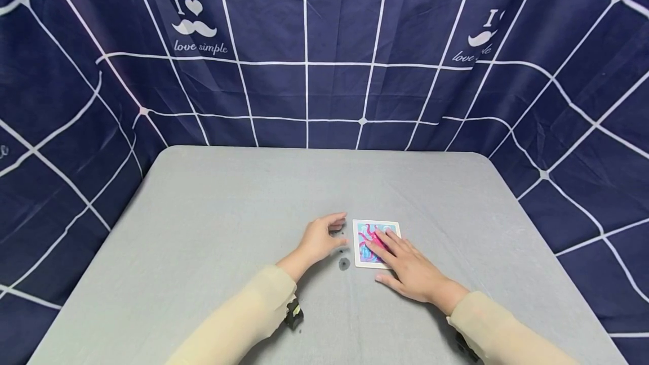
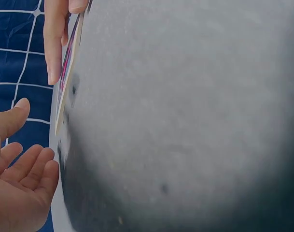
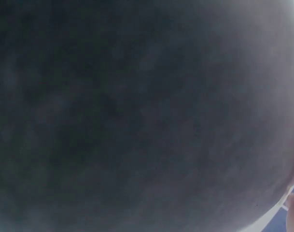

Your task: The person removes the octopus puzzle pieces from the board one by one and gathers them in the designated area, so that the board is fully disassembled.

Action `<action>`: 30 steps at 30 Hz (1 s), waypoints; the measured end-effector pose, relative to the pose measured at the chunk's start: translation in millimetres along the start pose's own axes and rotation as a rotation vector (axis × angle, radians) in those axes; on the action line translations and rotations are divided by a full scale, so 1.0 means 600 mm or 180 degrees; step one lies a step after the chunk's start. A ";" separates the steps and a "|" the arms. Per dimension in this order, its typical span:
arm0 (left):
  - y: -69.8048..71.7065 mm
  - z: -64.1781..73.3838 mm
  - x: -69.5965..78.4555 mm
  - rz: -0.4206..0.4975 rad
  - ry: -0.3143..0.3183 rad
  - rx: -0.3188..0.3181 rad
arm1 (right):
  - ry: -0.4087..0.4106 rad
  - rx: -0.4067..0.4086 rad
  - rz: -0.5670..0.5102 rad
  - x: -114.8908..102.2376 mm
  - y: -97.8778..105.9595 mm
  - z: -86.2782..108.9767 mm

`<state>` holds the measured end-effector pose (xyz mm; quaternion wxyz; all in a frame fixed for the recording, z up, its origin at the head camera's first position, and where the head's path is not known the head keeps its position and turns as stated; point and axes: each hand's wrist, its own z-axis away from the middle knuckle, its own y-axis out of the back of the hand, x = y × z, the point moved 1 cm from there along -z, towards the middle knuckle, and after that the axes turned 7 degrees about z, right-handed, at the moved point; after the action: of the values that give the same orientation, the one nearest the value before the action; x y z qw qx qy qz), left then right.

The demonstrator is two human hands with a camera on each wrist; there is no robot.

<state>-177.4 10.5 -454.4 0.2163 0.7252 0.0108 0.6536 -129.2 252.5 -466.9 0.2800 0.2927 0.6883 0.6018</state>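
A square picture board [image 1: 362, 252] with a white border and a pink tentacled figure on blue lies flat on the table. Straight, slightly spread fingers of my right hand [image 1: 412, 268] rest on its right part and cover some of the picture. Just left of the board, my left hand [image 1: 318, 239] is held with thumb and fingers apart, nothing between them. The left wrist view catches the thin edge of the board [image 2: 64, 92], with the left hand [image 2: 26, 188] apart from it. Mostly dark, blurred surface fills the right wrist view.
A grey cloth covers the table [image 1: 228, 201], which has rounded far corners. Dark spots [image 1: 344, 264] mark the cloth between the hands. Navy curtains [image 1: 334, 92] with white grid lines hang behind and along both sides.
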 end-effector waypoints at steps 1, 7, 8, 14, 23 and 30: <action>-0.002 0.000 0.001 0.0006 -0.0004 -0.0005 | 0.0005 -0.0006 -0.0001 0.000 0.000 0.000; -0.010 -0.005 0.003 0.0002 0.0008 0.0003 | 0.0014 -0.0051 0.0018 0.001 0.001 0.000; -0.010 -0.006 0.004 0.0000 0.0022 0.0004 | 0.0015 -0.0052 0.0028 0.001 0.001 0.000; -0.014 -0.010 0.009 0.0103 0.0075 -0.0003 | 0.0024 -0.0008 0.0066 0.002 0.001 0.000; -0.022 -0.015 0.015 0.0337 0.0020 -0.0010 | -0.0010 0.0021 0.0006 0.003 0.001 0.000; -0.030 -0.020 0.011 0.0420 0.0112 -0.0018 | 0.0014 0.0115 0.0026 0.002 -0.001 0.000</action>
<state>-183.2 32.3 -453.7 0.1746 0.7121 -0.0350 0.6791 -130.1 253.1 -467.3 0.2707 0.2992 0.6984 0.5911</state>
